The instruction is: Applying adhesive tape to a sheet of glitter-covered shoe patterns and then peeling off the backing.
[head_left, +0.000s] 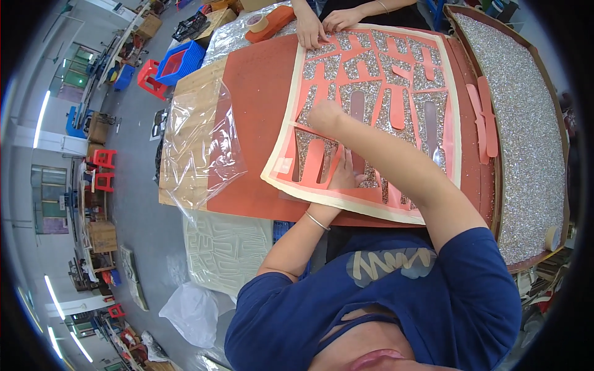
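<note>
A coral-pink stencil sheet with a cream taped border lies on the red-brown board. Glittering stones fill many of its cut-outs, and two long slots show a greyish fill. My left hand rests on the sheet near its front edge, fingers stretched out and apart. Just beyond it, my right hand is closed in a fist low over the left part of the sheet; its fingertips are hidden, so anything in it cannot be seen. At the far edge, a co-worker's hands touch the sheet's border.
A large tray of silvery stones stands at the right, with pink strips on its near rim and a tape roll. Clear film covers the board's left end. Farther left are blue crates and a red stool.
</note>
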`<state>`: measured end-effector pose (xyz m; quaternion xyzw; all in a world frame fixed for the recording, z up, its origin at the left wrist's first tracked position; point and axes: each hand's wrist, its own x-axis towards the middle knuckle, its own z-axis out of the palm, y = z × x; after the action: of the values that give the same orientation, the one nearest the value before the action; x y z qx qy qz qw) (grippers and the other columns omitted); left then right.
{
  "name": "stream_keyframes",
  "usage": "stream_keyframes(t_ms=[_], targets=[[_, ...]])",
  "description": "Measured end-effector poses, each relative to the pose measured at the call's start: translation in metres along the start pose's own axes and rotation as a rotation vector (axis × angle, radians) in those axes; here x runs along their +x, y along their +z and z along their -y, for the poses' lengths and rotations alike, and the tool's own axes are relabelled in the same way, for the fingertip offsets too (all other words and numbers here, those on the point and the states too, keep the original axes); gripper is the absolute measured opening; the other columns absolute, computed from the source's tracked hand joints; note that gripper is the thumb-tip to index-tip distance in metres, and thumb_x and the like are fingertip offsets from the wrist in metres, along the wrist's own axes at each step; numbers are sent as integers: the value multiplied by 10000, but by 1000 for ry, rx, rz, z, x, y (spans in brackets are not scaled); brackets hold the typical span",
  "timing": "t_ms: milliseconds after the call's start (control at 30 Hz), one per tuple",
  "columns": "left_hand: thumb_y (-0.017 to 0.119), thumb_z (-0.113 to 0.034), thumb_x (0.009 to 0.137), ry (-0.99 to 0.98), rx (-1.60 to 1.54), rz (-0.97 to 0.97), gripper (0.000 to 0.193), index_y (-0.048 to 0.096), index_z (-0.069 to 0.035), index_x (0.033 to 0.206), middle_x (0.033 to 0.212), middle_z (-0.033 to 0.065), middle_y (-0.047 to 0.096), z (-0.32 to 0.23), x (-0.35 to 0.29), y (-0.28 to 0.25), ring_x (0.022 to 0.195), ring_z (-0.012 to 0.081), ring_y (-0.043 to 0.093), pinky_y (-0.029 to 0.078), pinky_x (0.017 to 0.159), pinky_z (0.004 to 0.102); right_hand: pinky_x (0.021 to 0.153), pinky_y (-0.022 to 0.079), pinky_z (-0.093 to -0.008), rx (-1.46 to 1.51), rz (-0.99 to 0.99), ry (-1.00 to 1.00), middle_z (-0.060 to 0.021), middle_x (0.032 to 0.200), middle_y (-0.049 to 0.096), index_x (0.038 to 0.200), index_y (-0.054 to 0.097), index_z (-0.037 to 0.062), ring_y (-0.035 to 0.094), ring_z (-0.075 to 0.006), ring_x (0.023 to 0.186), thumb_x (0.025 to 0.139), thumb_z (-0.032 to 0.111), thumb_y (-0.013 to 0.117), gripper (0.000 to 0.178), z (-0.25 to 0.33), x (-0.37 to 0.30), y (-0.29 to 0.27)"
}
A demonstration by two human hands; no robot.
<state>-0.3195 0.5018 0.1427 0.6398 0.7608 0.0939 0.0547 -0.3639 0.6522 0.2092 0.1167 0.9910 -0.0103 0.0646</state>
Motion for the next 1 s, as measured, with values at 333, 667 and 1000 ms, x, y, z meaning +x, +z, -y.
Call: stream_keyframes(t_ms=[333,667,1000], targets=[[642,-536,756,-37,45,17,963,267,102,1372,1452,248,255,12,3,36,1385,370,186,268,1084,500,650,556,-397,8,38,-26,-103,890,694,875,715,85,678,-265,854,815,138,569,166,-13,-4,-6],[503,-564,843,-72,88,161,916,214,117,1384,1433,301,240,-10,5,-15,1347,401,257,291,1080,475,678,550,-376,24,-47,-5,-115,818,680,815,696,68,667,-280,813,806,120,552,153,-20,-4,4],[444,-470,907,335,37,184,768,265,115,1370,1422,318,233,8,12,23,1347,410,215,134,1140,472,650,548,-385,-20,62,-3,-90,803,686,819,704,82,679,-268,770,803,149,580,142,18,-12,-8]])
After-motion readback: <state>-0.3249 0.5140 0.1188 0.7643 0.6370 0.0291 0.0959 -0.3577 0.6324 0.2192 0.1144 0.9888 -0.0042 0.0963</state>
